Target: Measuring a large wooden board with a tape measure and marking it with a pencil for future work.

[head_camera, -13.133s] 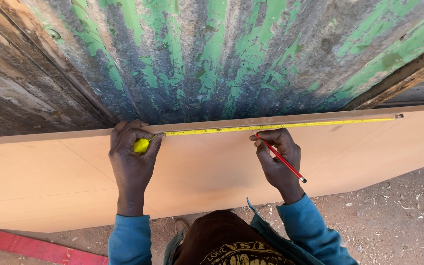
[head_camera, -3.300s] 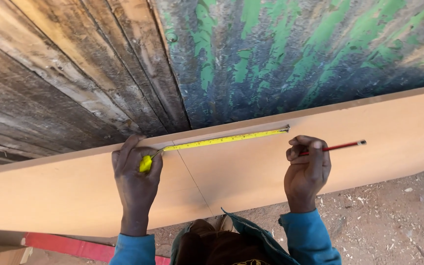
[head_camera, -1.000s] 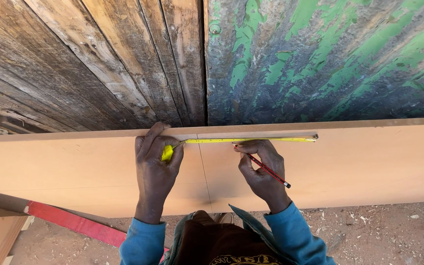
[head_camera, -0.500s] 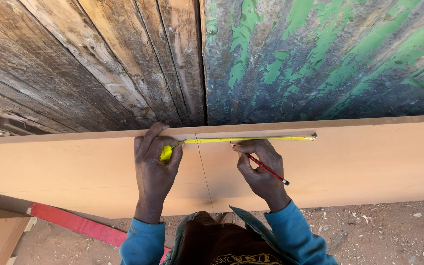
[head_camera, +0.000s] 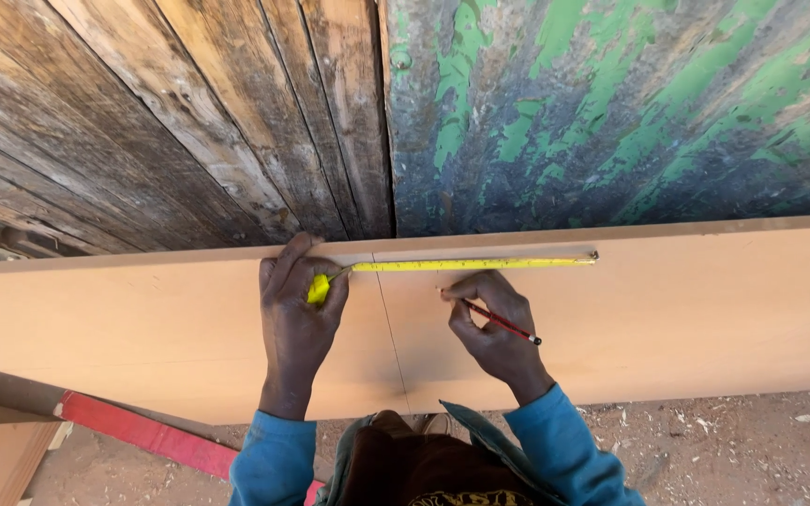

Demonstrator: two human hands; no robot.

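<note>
Half a second on, right hand [head_camera: 491, 330] has dropped slightly, fingers pinching the red pencil [head_camera: 502, 321] under the yellow tape [head_camera: 471, 265]. Left hand [head_camera: 297, 305], fingers wrapped on its case, pins it to the board [head_camera: 686, 300]; any slip could skew the mark.

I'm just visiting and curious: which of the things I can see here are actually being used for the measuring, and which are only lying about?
In use:
- left hand gripping the yellow tape measure
- right hand holding the red pencil
- tan board, with the tape stretched along its top edge

Lying about:
- red strip on the ground
- wood shavings
- plank wall
- green metal sheet
</note>
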